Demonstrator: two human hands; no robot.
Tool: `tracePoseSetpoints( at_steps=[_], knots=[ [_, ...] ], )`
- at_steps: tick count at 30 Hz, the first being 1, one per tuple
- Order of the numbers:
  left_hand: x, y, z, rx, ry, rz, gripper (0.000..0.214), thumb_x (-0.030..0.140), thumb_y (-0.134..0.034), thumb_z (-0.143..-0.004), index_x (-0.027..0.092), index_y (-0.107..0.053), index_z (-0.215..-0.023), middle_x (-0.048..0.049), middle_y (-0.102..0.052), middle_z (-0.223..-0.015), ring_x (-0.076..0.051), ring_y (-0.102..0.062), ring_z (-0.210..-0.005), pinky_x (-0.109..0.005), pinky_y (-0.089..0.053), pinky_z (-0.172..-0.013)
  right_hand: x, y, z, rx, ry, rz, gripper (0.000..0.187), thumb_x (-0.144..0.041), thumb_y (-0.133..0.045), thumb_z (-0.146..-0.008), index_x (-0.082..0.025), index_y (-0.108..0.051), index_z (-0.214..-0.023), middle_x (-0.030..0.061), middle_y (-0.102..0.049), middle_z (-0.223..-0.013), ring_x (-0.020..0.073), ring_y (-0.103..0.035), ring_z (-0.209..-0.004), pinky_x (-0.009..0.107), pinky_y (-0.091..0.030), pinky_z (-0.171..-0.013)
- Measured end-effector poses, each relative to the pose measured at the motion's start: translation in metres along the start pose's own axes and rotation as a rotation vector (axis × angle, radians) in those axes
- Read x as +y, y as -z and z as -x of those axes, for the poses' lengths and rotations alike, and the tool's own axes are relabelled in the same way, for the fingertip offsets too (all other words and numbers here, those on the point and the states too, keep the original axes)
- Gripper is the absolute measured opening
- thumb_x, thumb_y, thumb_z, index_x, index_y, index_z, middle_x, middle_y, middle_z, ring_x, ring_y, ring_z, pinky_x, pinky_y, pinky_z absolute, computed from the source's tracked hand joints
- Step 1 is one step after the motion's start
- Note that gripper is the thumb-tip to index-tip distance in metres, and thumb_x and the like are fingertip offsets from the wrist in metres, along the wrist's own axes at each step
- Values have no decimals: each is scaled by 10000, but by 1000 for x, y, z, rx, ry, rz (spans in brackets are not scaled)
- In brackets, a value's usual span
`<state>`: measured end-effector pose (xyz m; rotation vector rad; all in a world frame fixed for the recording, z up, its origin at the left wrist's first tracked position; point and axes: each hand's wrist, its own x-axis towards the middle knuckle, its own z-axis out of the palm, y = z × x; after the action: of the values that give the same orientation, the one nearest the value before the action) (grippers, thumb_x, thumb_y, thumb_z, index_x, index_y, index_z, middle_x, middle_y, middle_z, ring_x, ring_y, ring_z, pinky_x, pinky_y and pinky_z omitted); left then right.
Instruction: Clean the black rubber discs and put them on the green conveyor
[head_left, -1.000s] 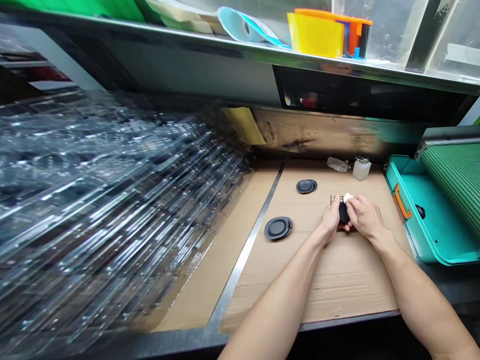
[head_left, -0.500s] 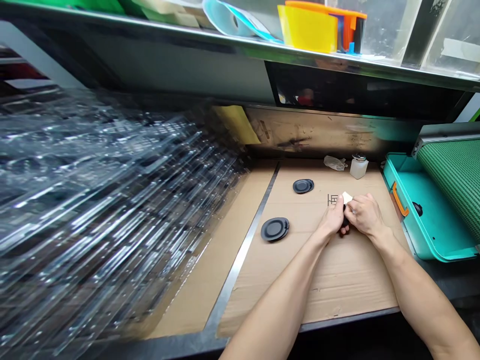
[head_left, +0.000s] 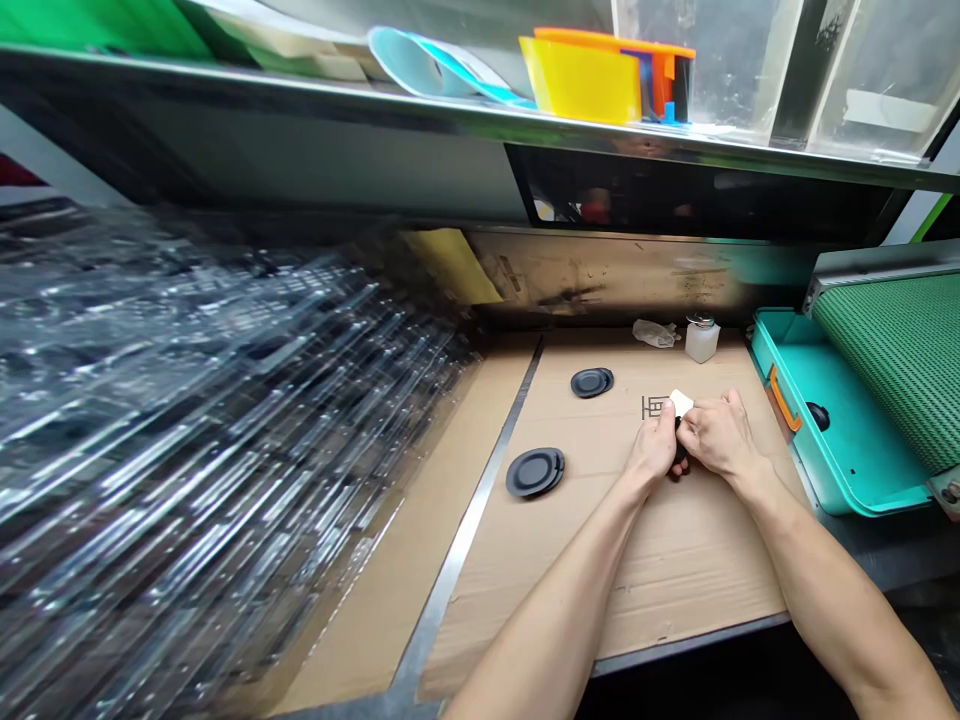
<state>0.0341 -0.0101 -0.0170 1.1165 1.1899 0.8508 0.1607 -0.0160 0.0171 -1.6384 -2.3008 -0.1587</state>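
Note:
Both hands meet over the cardboard sheet (head_left: 675, 560) on the bench. My left hand (head_left: 654, 448) is closed around a small black part, mostly hidden between the palms. My right hand (head_left: 712, 435) pinches a small white piece (head_left: 681, 403) against the top of that part. Two black round discs lie to the left: one (head_left: 592, 382) farther back, one (head_left: 535, 471) nearer the metal strip (head_left: 465, 540).
A tall stack of clear plastic trays (head_left: 187, 450) fills the left side. A teal machine with a green belt (head_left: 892, 370) stands at the right. A small white bottle (head_left: 702, 338) and a crumpled wrapper (head_left: 654, 333) sit at the back. Coloured bins (head_left: 592, 85) rest on the shelf above.
The hands stay together on the black part with small finger shifts; the white piece sits slightly higher. The view has drifted, sliding everything a little left.

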Motion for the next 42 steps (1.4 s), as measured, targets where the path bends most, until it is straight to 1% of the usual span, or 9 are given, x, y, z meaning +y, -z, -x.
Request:
tracePoseSetpoints(
  at_steps=[7,12,16,18,22,24,27,31,42],
  knots=[
    [-1,0,1,12,-22,-16,750,750,-292,-942,183,-590,-552,-88,-586,-430,-165,-520,-333,-258,-396,-342,4,4,0,-43,-16,-83,308,-214,-550,-900,-168,-644,-611,-9,-649,-708,93,-359,-589,326,-199,-755],
    [-2,-2,2,22,-16,56,717,723,-337,-948,171,-603,-574,-82,-580,-427,-155,-523,-324,-238,-378,-330,5,5,0,-10,24,-93,304,-229,-540,-913,-179,-672,-644,-3,-656,-727,106,-424,-635,323,-210,-777],
    [-2,-2,0,-1,0,119,663,693,-424,-941,147,-631,-627,-66,-565,-427,-143,-505,-310,-222,-359,-318,6,6,1,-57,-59,-135,281,-234,-560,-883,-190,-684,-635,-10,-679,-722,105,-467,-633,313,-227,-774],
    [0,5,-3,-26,50,305,637,646,-395,-973,118,-658,-733,-64,-584,-478,-137,-513,-340,-218,-376,-327,11,4,1,-15,-100,-154,266,-257,-562,-888,-204,-715,-677,-6,-703,-753,116,-529,-685,308,-241,-784],
    [11,32,-8,-122,245,881,610,483,-225,-1047,47,-646,-983,-115,-642,-697,-117,-571,-493,-177,-454,-389,31,-5,-1,97,-262,-63,320,-337,-507,-941,-207,-752,-781,42,-749,-884,155,-617,-814,307,-270,-770],
    [16,44,-9,-153,322,1069,566,437,-228,-1050,29,-619,-1074,-137,-645,-776,-110,-577,-547,-153,-481,-412,41,-11,-3,65,-345,-6,329,-355,-494,-941,-215,-766,-820,61,-759,-920,177,-641,-850,308,-289,-771],
    [18,52,-11,-150,363,1204,523,430,-260,-1047,37,-580,-1176,-154,-646,-852,-117,-570,-579,-161,-516,-424,52,-17,-6,-52,-425,52,342,-374,-477,-937,-233,-787,-897,81,-768,-918,212,-665,-887,312,-325,-798],
    [15,50,-13,-141,355,1256,538,456,-263,-1047,45,-567,-1213,-167,-649,-895,-133,-586,-608,-189,-554,-450,56,-20,-7,-132,-462,73,361,-385,-468,-937,-242,-796,-987,97,-775,-954,229,-680,-914,308,-369,-810],
    [17,47,-11,-133,291,1145,571,537,-312,-1035,75,-646,-1057,-158,-681,-889,-137,-624,-628,-192,-511,-446,55,-24,-7,-71,-519,0,334,-375,-509,-891,-230,-796,-981,109,-772,-959,237,-690,-877,289,-385,-688]
  ],
)
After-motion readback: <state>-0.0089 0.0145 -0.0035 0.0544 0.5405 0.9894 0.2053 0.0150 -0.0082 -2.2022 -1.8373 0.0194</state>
